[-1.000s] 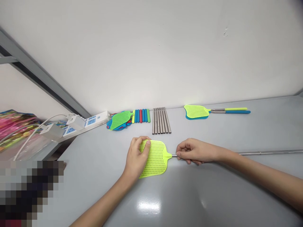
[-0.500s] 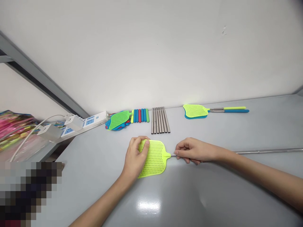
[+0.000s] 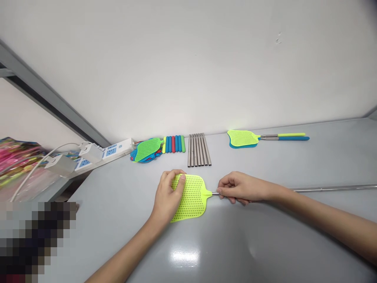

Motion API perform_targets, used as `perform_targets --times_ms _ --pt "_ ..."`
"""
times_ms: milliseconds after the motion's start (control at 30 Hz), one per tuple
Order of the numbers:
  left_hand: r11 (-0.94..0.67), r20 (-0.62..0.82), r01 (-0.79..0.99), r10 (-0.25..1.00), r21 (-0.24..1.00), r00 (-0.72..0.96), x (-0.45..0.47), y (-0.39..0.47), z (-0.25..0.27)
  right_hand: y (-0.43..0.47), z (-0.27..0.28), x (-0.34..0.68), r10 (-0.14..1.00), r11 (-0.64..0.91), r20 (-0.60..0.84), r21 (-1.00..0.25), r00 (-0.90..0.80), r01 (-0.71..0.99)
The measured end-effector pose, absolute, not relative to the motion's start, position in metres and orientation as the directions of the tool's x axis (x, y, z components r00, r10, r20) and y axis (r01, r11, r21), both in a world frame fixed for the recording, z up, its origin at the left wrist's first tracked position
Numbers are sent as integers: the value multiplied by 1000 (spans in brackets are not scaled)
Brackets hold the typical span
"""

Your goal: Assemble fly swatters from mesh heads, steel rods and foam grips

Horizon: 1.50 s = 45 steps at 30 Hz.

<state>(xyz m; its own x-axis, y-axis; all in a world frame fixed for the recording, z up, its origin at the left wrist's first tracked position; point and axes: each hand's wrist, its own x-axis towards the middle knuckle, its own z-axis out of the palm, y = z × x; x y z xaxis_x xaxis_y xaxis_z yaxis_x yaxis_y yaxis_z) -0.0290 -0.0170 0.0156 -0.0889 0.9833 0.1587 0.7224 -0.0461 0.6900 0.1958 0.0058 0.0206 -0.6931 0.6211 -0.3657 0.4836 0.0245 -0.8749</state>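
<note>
The left hand (image 3: 169, 198) has its grip closed on the left part of a yellow-green swatter head (image 3: 193, 198) near the middle of the tabletop (image 3: 224, 251); the right hand (image 3: 241, 188) has its grip pinched around the metal rod (image 3: 215, 193) just beside the neck. Over by the wall (image 3: 188, 70), coloured handles (image 3: 173, 144) lie beside metal tubes (image 3: 199, 151).

My swatter head (image 3: 193, 200): yellow-green, patterned with rows of small perforations. My rod (image 3: 335, 188): silver. Grips (image 3: 174, 144), left to right: yellow, two blue, red, two blue, green. Tubes (image 3: 199, 151): silver-grey. My tabletop (image 3: 235, 247): grey.
</note>
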Motion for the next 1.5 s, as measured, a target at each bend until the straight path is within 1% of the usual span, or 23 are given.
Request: perform_targets --times_ms 233,467,833,1033,1333,1500 --pt "-46 154 720 984 692 -85 -31 -17 14 8 19 197 592 -18 -368 -896 -717 445" --pt "-67 185 727 979 683 -83 -34 -13 15 12 23 200 544 -37 -365 -910 -755 412" --pt "-71 184 728 980 682 -78 -38 -11 16 9 23 200 603 -32 -370 -896 -707 442" --pt "-53 184 729 978 682 -101 -37 -12 15 3 26 195 643 10 -347 -888 -683 460" --pt "-43 196 722 972 691 -130 -32 -18 12 0 27 194 641 10 -365 -875 -675 483" --pt "-40 195 711 971 702 -138 -28 -21 12 -1 27 194 616 -30 -400 -873 -678 487"
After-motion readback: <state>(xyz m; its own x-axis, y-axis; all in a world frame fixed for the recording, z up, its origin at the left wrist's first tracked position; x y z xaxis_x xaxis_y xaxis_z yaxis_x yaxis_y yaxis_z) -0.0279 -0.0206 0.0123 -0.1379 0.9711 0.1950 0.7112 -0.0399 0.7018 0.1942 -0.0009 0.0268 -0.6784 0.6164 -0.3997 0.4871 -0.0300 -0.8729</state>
